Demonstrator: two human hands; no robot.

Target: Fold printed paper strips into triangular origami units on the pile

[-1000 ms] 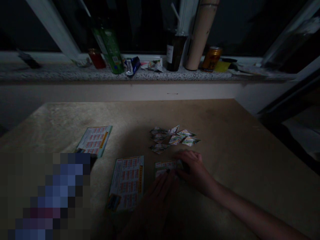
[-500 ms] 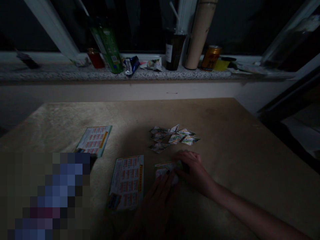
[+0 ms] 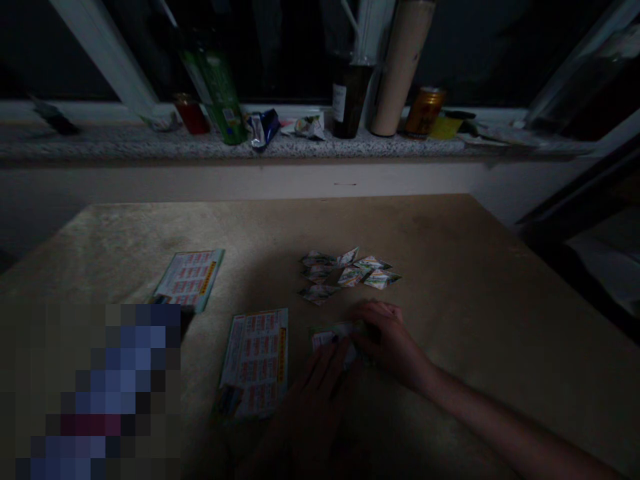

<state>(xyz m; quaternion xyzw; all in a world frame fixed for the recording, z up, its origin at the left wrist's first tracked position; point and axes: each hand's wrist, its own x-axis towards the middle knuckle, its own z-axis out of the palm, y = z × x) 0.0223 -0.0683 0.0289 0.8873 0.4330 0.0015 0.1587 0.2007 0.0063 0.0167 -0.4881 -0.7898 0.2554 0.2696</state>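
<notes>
A small printed paper sheet (image 3: 324, 338) lies on the table in front of me, partly covered by both hands. My left hand (image 3: 320, 383) rests over its lower part, fingers stretched out and pressing it down; deep shadow hides much of the palm. At the sheet's right edge, my right hand (image 3: 390, 337) is closed with curled fingers, thumb and fingertips on the paper. Just beyond sit several folded paper pieces (image 3: 351, 276) with pointed ends. Left of my hands lies a larger printed leaflet (image 3: 257, 360) with rows of red text.
Another printed leaflet (image 3: 190, 277) lies farther left on the table (image 3: 425, 233). A blurred-out patch covers the lower left. Along the window sill (image 3: 300, 148) stand a green bottle (image 3: 225, 100), a dark cup (image 3: 350, 100), a tall tube (image 3: 403, 67) and an orange can (image 3: 425, 112).
Both hands stay at the small sheet with only slight finger shifts; the right hand has moved marginally to the right. The folded pieces and leaflets have not moved.
</notes>
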